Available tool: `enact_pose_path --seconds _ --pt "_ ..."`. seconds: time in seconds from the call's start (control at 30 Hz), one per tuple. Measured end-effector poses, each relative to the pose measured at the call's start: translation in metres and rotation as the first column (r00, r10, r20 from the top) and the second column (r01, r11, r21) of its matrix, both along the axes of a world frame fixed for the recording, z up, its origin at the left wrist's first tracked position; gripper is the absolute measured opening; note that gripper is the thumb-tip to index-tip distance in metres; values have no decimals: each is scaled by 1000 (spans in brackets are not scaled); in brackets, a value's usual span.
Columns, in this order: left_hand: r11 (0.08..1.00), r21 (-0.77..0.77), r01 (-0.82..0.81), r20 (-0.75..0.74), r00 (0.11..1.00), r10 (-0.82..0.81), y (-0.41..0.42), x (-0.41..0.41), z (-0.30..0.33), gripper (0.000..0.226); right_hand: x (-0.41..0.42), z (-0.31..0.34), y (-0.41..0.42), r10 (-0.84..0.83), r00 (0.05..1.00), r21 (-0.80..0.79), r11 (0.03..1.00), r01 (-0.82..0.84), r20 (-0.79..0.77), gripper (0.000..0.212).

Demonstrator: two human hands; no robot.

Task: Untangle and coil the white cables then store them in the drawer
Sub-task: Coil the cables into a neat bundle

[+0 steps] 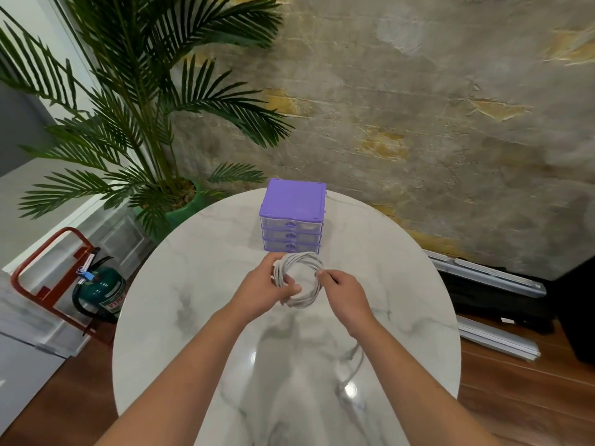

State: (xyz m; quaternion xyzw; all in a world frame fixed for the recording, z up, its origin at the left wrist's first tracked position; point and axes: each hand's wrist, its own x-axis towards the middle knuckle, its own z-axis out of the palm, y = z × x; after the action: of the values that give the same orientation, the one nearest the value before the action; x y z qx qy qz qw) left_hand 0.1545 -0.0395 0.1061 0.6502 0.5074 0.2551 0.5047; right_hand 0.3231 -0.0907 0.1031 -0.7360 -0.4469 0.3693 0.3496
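two hands share one coil of white cable (297, 278), held just above the marble desk (199, 317) right in front of the purple drawer unit (292, 217), which sits toward twelve o'clock on the round top. your left hand (264, 289) has its fingers clamped around the nine o'clock side of the coil, thumb through the middle. your right hand (343, 291) pinches the strand at the coil's three o'clock edge, fingers together on it.

all three drawers look closed, so nothing is stored yet, and i judge you are near the end of winding. a loose tail of cable (352, 358) seems to trail across the desk toward five o'clock, partly under your right forearm; it is blurred, so i cannot tell how much is left or whether it is a second cable.

the main risk is the coil springing open. if you let go with either hand to pull a drawer, the stiff loops could loosen and spill. the trailing tail could also snag under your arm and drag a loop out. the coil looks nearly as wide as the drawer front, so it may catch on the rim going in.
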Motion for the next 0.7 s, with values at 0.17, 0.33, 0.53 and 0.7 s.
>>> enact_pose_path --seconds 0.17,0.33,0.53,0.7 --pt "995 -94 24 -74 997 -31 4 10 15 24 -4 8 4 111 983 -60 993 -103 149 32" --pt "991 -136 12 -71 997 -22 3 17 15 19 -1 13 3 128 967 -44 992 -122 218 49" --pt "976 -185 116 108 989 -97 -5 16 15 18 7 21 7 112 891 -92 993 -79 441 58" --pt "953 -195 233 15 972 -235 -8 18 23 21 10 25 14 165 889 -92 986 -139 428 56"
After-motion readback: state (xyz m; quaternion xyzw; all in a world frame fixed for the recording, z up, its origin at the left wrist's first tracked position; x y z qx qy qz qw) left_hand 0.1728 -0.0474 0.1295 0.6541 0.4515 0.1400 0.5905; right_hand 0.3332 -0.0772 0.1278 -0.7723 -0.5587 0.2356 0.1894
